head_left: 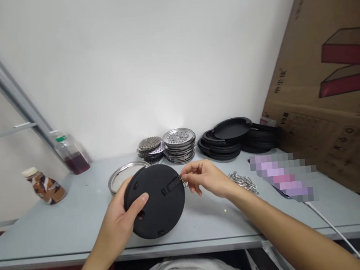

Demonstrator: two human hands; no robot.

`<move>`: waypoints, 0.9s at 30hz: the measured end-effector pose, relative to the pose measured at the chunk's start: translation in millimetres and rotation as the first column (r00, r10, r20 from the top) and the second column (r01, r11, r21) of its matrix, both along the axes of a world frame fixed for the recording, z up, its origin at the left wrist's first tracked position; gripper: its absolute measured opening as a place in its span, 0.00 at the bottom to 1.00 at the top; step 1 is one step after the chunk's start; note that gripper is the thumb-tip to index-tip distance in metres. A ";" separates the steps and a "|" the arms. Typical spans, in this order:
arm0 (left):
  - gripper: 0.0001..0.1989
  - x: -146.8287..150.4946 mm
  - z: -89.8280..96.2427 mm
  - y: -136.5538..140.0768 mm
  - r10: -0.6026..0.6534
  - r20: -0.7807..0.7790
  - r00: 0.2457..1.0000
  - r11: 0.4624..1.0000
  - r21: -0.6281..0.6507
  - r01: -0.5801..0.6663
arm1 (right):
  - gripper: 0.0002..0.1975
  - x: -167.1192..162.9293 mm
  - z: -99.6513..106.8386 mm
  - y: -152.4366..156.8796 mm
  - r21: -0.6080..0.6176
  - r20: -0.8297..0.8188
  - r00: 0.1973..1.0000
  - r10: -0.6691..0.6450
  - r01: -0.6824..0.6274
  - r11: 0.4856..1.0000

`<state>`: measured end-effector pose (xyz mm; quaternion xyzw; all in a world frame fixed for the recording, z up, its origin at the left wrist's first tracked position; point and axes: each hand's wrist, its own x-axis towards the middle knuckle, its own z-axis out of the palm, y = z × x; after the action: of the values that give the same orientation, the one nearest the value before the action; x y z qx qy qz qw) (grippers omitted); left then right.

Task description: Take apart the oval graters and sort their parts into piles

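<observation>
My left hand (119, 213) is closed round the left edge of a round black plastic tray (166, 210), its thumb lying on the face toward me. The tray is tilted up above the table's front part. At the tray's right edge, beside a narrow slot, my right hand (206, 178) pinches a small metal wire clip (184, 183); the fingers partly hide it. Behind the tray lies a round metal-rimmed plate (116, 181), partly covered. A pile of metal wire clips (244, 182) is on the table past my right wrist.
Stacked metal grater discs (179, 145) and textured discs (150, 144) stand by the wall. Black trays (221, 146) are piled to their right. A blurred phone-like object (281, 178) with a white cable, a big carton (326, 138) and two bottles (48, 188) flank the table (81, 229).
</observation>
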<state>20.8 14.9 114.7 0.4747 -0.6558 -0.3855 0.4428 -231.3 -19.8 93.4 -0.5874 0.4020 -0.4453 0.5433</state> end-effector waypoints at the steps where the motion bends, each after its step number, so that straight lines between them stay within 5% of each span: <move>1: 0.31 1.4 0.7 2.9 -0.002 0.034 0.999 1.000 0.029 0.001 | 0.05 0.4 -0.4 1.7 -0.017 -0.060 0.998 0.009 -0.010 1.000; 6: 0.37 16.6 -14.4 25.3 0.035 0.051 0.998 0.976 0.213 -0.045 | 0.04 13.9 -6.4 16.4 -0.197 -0.345 0.939 -0.006 -0.066 0.978; 10: 0.40 21.8 -26.0 45.4 0.120 0.042 0.992 0.931 0.342 -0.127 | 0.06 29.0 -12.9 25.1 -0.364 -0.422 0.902 -0.090 -0.078 0.928; 18: 0.37 16.9 -15.1 56.5 0.156 0.015 0.988 0.970 0.184 -0.156 | 0.06 36.3 -11.0 34.1 -0.615 -0.329 0.888 -0.322 0.058 0.786; 27: 0.34 14.4 0.6 67.1 0.166 0.076 0.983 0.986 0.013 -0.168 | 0.06 36.2 13.0 43.2 -0.746 -0.301 0.848 -0.436 0.075 0.661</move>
<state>35.2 82.0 115.3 0.5463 -0.6262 -0.3351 0.4440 -195.0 23.5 106.5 -0.7726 0.3948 -0.4883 0.0937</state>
